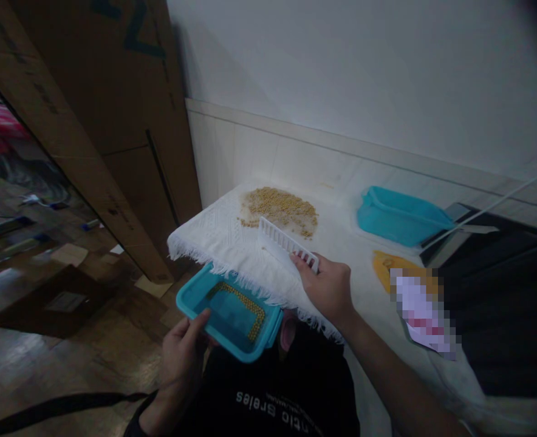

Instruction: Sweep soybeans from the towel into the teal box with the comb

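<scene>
My left hand (181, 349) grips the near left rim of a teal plastic tub (229, 341), held just below the table's fringed edge. Small yellow beans, seemingly soybeans (256, 311), lie along the far and right sides of its floor. In my right hand (330, 288) is a white slotted plastic strip (280, 240), pinched at its near right end. The strip stands on the white tablecloth (214, 227), on the near side of a spread-out pile of the same beans (282, 206). A few loose beans are scattered around the pile.
A second teal tub (391, 212) stands by the wall at the right. Near it lie a yellow item (382, 267), a blurred-out packet (421, 315) and a black panel (514, 321). Tall cardboard (127, 121) rises at the left, with flattened cardboard (41, 303) on the floor.
</scene>
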Demonstrator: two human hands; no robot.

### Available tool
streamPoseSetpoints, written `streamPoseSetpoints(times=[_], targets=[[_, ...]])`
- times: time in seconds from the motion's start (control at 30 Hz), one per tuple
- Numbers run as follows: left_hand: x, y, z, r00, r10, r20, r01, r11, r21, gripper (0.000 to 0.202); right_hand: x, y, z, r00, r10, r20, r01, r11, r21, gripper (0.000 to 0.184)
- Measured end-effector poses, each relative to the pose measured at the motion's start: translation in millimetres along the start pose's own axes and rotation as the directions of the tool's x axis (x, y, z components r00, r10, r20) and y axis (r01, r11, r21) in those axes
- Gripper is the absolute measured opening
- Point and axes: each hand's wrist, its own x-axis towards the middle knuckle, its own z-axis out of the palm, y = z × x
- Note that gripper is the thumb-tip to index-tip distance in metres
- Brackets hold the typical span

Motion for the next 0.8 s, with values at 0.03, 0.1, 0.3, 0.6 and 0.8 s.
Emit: streamPoseSetpoints(times=[0.03, 0.1, 0.3, 0.6, 0.8], targets=[[-0.5, 1.0, 0.4, 1.0, 0.008, 0.0, -0.008, 1.0, -0.004, 0.037, -0.2, -2.2, -0.6, 1.0, -0.015, 0.001, 0.015, 1.0, 0.008, 0.026], [-0.8, 2.3, 0.8, 1.0, 0.018, -0.001, -0.018, 1.0, -0.005, 0.037, -1.1, -6.9, -2.0, 0.999, -0.047, 0.004, 0.047, 0.998, 0.032, 0.025], [0.8, 2.9, 1.3, 1.0, 0.018, 0.001, -0.018, 1.0, 0.016, 0.037, -8.9, -18.5, -6.3, 0.99, -0.137, 0.032, 0.133, 0.986, 0.105, 0.024], [0.1, 3.9, 1.5, 1.0, -0.02, -0.024, 0.019, 0.999, -0.033, 0.038, -30.3, -36.4, -25.3, 0.976, -0.11, 0.186, 0.074, 0.979, 0.189, 0.033], [-0.6, 4.8, 1.3, 1.0, -0.004, -0.029, 0.004, 1.0, 0.0, 0.039, -34.7, 7.0, -43.4, 0.993, 0.039, -0.11, -0.059, 0.981, -0.184, 0.038]])
